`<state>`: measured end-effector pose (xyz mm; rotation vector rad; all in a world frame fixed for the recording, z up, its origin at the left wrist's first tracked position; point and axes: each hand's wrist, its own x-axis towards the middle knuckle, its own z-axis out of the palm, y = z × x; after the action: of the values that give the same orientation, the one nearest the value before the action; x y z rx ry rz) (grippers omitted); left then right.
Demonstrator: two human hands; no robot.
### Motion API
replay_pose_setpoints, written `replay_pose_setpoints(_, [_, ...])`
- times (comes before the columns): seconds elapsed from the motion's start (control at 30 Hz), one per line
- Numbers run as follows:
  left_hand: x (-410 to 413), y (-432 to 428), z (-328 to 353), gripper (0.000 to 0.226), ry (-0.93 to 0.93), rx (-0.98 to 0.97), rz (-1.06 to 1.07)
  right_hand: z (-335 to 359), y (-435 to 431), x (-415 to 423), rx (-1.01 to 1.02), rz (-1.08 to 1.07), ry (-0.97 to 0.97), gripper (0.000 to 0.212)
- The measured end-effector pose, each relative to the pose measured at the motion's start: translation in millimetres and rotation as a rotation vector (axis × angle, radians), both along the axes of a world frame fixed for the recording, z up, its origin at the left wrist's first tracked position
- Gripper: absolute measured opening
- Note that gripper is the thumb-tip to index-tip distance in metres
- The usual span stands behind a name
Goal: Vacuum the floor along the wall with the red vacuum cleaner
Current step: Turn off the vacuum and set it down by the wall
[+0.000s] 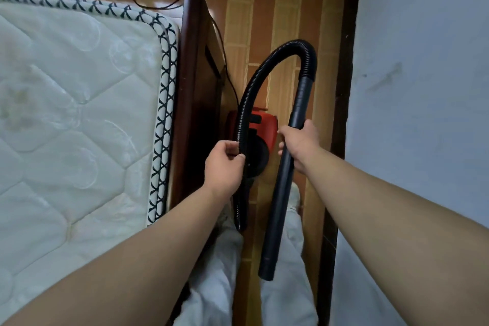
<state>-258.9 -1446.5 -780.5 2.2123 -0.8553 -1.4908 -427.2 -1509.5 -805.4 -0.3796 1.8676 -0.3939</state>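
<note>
The red vacuum cleaner sits on the tiled floor between the bed and the wall, partly hidden by my hands. Its black ribbed hose arches up and over to a rigid black tube that points down toward my feet. My left hand pinches the hose just in front of the vacuum body. My right hand grips the tube near its upper end.
A bare quilted mattress on a dark wooden bed frame fills the left. A dark baseboard runs along the pale wall at right. A black power cord trails over the floor behind the vacuum. My white trouser legs stand below.
</note>
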Motion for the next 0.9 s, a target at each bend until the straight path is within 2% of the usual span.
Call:
replay_pose_setpoints(0.1, [6,-7,-29,0.042,-0.058,0.001,0.001,-30,-1,1,-0.002,0.008,-0.019,0.033])
replay_pose_setpoints(0.13, [7,-9,-37,0.050,-0.051,0.015,0.004,-38,-1,2,-0.001,0.022,-0.036,0.041])
replay_pose_setpoints(0.2, [4,-13,-55,0.061,-0.035,0.049,0.028,-55,1,6,0.000,0.044,-0.078,0.070])
replay_pose_setpoints(0.27, [0,-19,-70,0.060,-0.006,0.087,0.073,-70,3,9,-0.004,0.060,-0.099,0.076])
replay_pose_setpoints(0.4, [-9,-31,-93,0.053,0.081,0.141,0.144,-95,5,10,0.008,0.040,-0.121,0.030])
replay_pose_setpoints(0.5, [-12,-36,-109,0.051,0.104,0.144,0.170,-112,7,7,0.030,0.011,-0.153,0.034])
replay_pose_setpoints(0.6, [-13,-37,-123,0.045,0.086,0.113,0.148,-125,8,5,0.021,0.004,-0.159,0.023])
replay_pose_setpoints(0.67, [-13,-37,-131,0.044,0.044,0.072,0.114,-133,8,7,0.019,0.012,-0.155,0.023])
replay_pose_setpoints(0.8, [-11,-41,-142,0.053,-0.024,0.022,0.041,-145,9,16,0.013,-0.004,-0.193,0.027])
replay_pose_setpoints(0.9, [-7,-44,-152,0.059,-0.160,-0.024,-0.123,-150,8,21,-0.009,-0.008,-0.210,0.032])
